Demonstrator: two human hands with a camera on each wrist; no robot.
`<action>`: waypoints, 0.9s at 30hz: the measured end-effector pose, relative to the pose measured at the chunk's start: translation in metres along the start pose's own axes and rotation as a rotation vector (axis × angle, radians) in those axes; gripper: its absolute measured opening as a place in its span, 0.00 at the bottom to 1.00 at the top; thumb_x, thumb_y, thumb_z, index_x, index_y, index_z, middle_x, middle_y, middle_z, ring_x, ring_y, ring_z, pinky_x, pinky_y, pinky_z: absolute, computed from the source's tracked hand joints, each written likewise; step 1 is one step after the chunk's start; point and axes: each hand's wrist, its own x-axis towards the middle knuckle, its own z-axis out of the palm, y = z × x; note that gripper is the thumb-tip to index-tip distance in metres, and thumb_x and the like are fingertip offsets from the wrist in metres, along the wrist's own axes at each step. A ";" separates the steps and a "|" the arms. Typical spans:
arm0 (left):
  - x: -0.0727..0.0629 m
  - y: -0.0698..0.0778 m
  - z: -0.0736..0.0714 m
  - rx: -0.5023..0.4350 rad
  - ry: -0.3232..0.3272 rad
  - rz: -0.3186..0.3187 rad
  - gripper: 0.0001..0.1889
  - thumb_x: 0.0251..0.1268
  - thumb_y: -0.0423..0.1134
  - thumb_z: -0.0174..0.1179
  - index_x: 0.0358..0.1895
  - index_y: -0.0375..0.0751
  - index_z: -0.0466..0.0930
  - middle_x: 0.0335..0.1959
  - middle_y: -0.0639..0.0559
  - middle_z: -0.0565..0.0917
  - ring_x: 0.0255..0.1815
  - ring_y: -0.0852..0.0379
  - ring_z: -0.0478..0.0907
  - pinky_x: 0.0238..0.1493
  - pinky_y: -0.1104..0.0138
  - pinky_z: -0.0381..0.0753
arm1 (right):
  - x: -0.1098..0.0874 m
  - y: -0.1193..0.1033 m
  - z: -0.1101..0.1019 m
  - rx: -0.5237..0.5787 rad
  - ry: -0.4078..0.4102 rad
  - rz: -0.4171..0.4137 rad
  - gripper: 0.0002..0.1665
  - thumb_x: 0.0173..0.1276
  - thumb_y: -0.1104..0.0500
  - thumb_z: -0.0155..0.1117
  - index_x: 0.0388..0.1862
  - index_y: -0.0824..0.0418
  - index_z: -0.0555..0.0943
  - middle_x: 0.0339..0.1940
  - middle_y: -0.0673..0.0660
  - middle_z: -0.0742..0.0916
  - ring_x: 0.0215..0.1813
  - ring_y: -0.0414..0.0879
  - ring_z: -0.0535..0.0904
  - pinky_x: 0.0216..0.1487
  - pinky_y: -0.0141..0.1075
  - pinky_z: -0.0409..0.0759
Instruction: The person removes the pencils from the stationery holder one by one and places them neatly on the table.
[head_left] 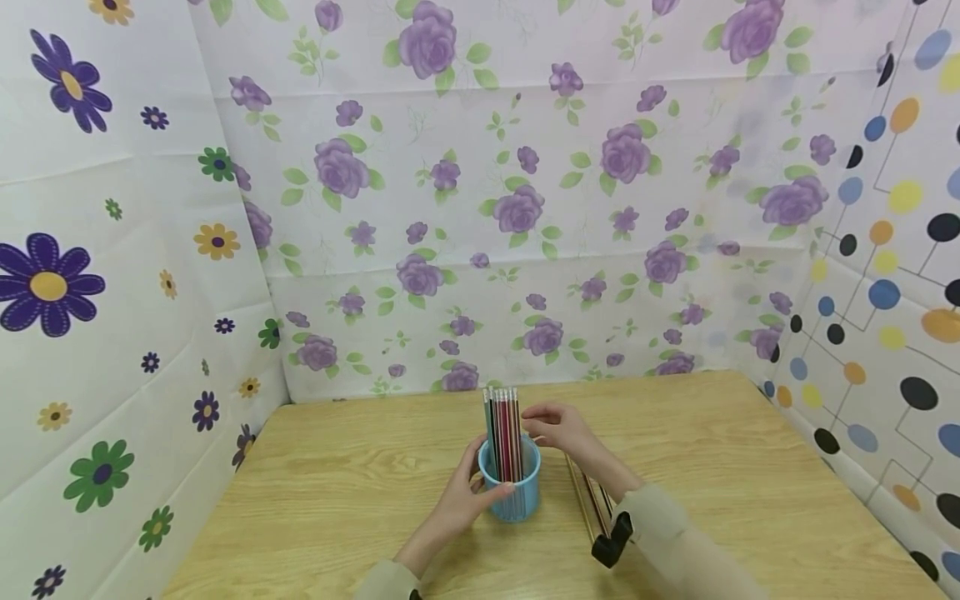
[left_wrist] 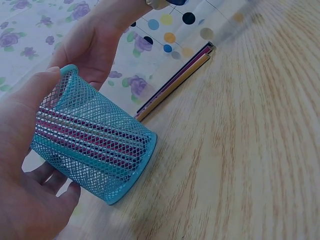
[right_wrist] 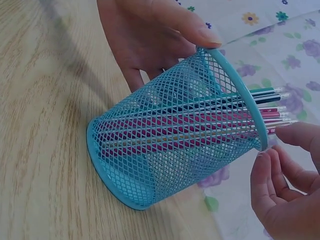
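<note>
A light blue mesh pencil cup [head_left: 512,500] stands upright on the wooden table, with several pencils [head_left: 504,433] in it, eraser ends up. My left hand [head_left: 459,500] grips the cup from its left side. In the right wrist view the left thumb [right_wrist: 192,27] lies over the rim, the other fingers behind the mesh. My right hand [head_left: 558,429] is beside the pencil tops, just right of the rim. Its thumb and fingers are loosely bent, with a gap between the tips; the thumb [right_wrist: 295,134] is close to one pencil's end.
More pencils [head_left: 576,492], some gold and some dark, lie on the table [head_left: 360,475] to the right of the cup, partly under the right forearm. A flowered cloth [head_left: 480,333] hangs behind the table, and patterned cloths hang at both sides.
</note>
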 end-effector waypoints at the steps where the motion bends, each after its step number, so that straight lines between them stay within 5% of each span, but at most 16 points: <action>1: 0.000 0.000 0.000 -0.005 -0.002 0.003 0.42 0.66 0.39 0.62 0.77 0.53 0.45 0.75 0.41 0.57 0.76 0.39 0.54 0.74 0.43 0.56 | 0.001 0.000 0.001 0.002 -0.009 -0.005 0.22 0.69 0.54 0.63 0.55 0.68 0.78 0.51 0.63 0.84 0.48 0.47 0.82 0.51 0.43 0.84; 11: -0.001 0.001 0.001 -0.014 -0.001 0.001 0.42 0.66 0.38 0.62 0.77 0.52 0.45 0.76 0.40 0.55 0.76 0.39 0.53 0.74 0.45 0.56 | 0.007 0.005 0.008 -0.063 -0.008 0.039 0.24 0.66 0.47 0.66 0.55 0.61 0.82 0.55 0.59 0.85 0.54 0.47 0.80 0.52 0.45 0.83; 21: -0.002 0.003 0.002 -0.014 -0.007 -0.005 0.42 0.67 0.39 0.61 0.77 0.52 0.44 0.76 0.40 0.54 0.76 0.39 0.52 0.74 0.44 0.55 | 0.004 0.001 0.011 -0.156 0.002 -0.013 0.17 0.65 0.47 0.66 0.46 0.57 0.85 0.42 0.53 0.87 0.43 0.46 0.79 0.40 0.35 0.78; 27: -0.001 0.003 0.001 -0.013 -0.004 -0.004 0.41 0.67 0.37 0.60 0.77 0.53 0.45 0.77 0.40 0.53 0.77 0.39 0.51 0.74 0.43 0.54 | 0.004 0.002 0.012 -0.153 0.017 -0.005 0.16 0.66 0.47 0.65 0.44 0.57 0.84 0.43 0.53 0.86 0.43 0.45 0.78 0.41 0.36 0.78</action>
